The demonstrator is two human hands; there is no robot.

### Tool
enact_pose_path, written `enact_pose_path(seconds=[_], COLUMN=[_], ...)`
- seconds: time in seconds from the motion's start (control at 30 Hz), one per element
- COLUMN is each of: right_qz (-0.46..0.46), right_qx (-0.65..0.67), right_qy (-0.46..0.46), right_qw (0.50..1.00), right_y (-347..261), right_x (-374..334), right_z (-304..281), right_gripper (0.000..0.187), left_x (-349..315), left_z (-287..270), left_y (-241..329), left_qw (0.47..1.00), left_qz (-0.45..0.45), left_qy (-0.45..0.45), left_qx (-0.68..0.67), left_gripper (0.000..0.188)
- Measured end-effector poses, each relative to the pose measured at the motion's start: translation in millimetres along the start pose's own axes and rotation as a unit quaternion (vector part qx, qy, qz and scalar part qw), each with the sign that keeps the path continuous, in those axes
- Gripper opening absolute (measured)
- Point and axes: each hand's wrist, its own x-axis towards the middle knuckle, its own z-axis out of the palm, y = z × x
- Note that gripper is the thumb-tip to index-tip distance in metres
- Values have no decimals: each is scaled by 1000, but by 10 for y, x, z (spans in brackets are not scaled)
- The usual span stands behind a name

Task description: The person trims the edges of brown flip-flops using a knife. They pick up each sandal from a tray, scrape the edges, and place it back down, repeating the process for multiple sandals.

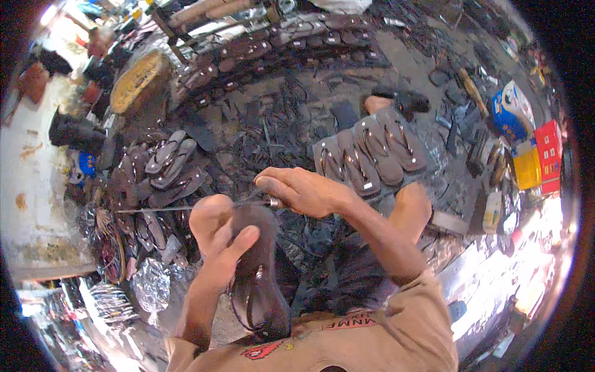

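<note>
My left hand (224, 259) grips a brown flip-flop (257, 248), its thumb laid on the sole and its other fingers hidden behind. The flip-flop stands lengthwise against my shirt, strap end towards me. My right hand (304, 193) is closed round the handle of a long thin blade (161, 209), which points left across the flip-flop's far end. A knife or a file is possible; I cannot tell which. Whether the blade touches the sole is unclear. A rounded bare knee (209, 211) lies beside my left hand.
Several finished-looking flip-flops (375, 149) lie in a row at the right. A loose pile of flip-flops (173, 161) sits at the left. Dark scraps (266, 130) cover the floor ahead. A wooden block (141, 80) stands far left; a yellow box (527, 168) and red box (549, 155) stand far right.
</note>
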Motion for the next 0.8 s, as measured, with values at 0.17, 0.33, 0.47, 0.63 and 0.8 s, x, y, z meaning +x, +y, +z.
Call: enact_pose_path(seconds=[0.17,0.33,0.47,0.63,0.8], right_qz=[14,231,21,177,208], right_qx=[-65,171,75,-3,-31], right_qy=[245,424,457,327,310], right_qw=[967,859,886,928,927], right_y=[1119,839,156,-27,25], right_x=[-120,-1249,-1694,-2388,-2511], right_z=[393,323,761,1543,1567], right_gripper=[37,29,32,29,34], left_x=[-238,-209,-14,48,9], left_z=[520,384,658,837,768], left_y=[720,484,2,-21,-174], left_qw=[968,944,915,886,899], left_qz=[126,213,115,74,58], left_qy=[-187,150,117,91,95], left_qx=[110,-203,-370,-449,-424], left_gripper=[35,32,32,25,28])
